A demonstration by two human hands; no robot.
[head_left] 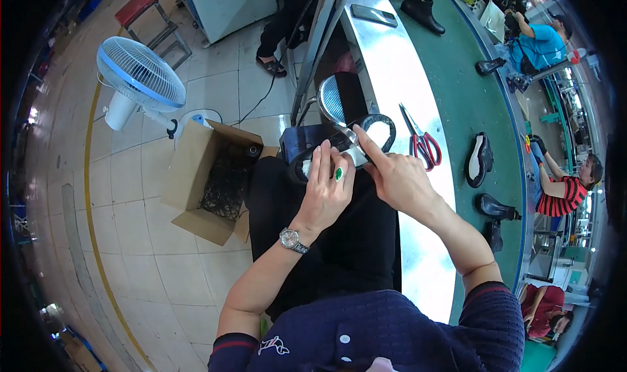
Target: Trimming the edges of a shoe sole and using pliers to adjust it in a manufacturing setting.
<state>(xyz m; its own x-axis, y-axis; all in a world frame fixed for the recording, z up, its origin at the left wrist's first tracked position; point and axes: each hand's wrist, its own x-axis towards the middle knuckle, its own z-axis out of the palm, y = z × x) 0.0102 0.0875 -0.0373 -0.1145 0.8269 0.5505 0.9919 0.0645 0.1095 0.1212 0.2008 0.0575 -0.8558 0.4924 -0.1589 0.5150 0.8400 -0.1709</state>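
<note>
A shoe (383,134) with a black rim and a white middle lies across in front of me, above my lap. My left hand (326,190), with a green-stoned ring, holds its near left part, fingers mostly straight and close together. In my right hand (403,181) is a thin shiny metal tool (353,141); the index finger stretches along it and its tip rests over the shoe. The tool's exact kind is unclear. Just beyond stands a round metal-rimmed piece with a bluish mesh face (333,99). Beneath the shoe is a dark box-like support (297,137), partly hidden by my hands.
Red-handled scissors (426,148) and a phone (373,15) lie on the metal ledge (418,65). Several shoes sit on the green belt (473,104), including a white-soled one (480,160). Left are an open carton (196,176) and a fan (140,75). Other people sit across the belt.
</note>
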